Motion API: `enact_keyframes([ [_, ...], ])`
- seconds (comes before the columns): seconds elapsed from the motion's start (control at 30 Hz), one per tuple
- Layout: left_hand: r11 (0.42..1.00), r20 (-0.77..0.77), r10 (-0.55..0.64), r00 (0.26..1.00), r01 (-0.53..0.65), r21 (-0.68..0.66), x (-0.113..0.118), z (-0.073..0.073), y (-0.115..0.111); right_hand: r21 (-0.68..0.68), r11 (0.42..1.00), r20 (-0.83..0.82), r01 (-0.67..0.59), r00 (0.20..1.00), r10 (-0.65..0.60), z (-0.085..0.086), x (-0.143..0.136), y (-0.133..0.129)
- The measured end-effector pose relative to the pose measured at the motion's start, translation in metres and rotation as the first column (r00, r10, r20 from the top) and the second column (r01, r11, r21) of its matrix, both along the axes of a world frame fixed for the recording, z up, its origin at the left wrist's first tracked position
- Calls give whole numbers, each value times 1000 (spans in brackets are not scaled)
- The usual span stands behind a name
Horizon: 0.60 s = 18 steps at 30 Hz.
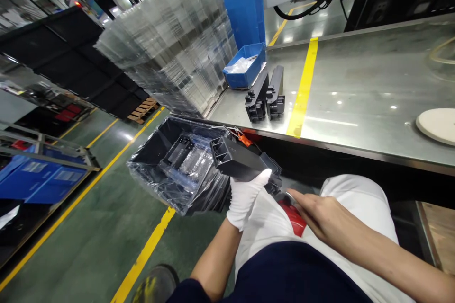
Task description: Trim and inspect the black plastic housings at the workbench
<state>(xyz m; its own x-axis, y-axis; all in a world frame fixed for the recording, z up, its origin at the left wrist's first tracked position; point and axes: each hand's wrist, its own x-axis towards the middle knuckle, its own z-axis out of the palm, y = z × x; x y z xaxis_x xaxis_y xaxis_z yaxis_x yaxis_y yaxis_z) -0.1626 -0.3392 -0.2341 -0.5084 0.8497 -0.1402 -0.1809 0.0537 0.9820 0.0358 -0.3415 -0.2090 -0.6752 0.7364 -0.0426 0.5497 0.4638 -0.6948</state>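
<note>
Black plastic part [240, 157], grasped by the left hand [245, 196], needs steady support; the right hand [322, 213] is near it, its hold unclear.

Two parts [258, 99] on surface [359, 99], bin [242, 80] behind them, tape strip [304, 90] right, disc [439, 125] far right; tray stack [170, 38] left, crate [151, 177] before stack.

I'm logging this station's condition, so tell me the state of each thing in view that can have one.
Left hand: gloved, closed on the held black part.
Held black part: raised off the metal table.
Right hand: bare, grip unclear.
Black crate: open, plastic-lined, things inside.
Blue bin: open, things inside.
Pair of black parts: side by side on the table.
Clear trays: stacked.
White disc: lying flat.
</note>
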Motion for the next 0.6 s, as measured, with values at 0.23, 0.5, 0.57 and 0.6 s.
enact_keyframes([
  [0.23, 1000, 34, -9, 999, 8, 11, -5, -3, 6, 240, 967, 133, -88, 990, 57, -13, 0, -1],
  [0.5, 999, 51, -48, 998, 46, 29, -2, -2, 2, 246, 946, 458, -210, 886, 78, -15, -3, -5],
  [0.57, 998, 20, -53, 998, 53, 31, 0, -3, 1, 224, 950, 482, -219, 872, 88, -9, -3, -4],
  [0.6, 998, 2, -54, 999, 54, 28, 0, -3, 1, 188, 959, 461, -213, 881, 106, -5, -3, -4],
])
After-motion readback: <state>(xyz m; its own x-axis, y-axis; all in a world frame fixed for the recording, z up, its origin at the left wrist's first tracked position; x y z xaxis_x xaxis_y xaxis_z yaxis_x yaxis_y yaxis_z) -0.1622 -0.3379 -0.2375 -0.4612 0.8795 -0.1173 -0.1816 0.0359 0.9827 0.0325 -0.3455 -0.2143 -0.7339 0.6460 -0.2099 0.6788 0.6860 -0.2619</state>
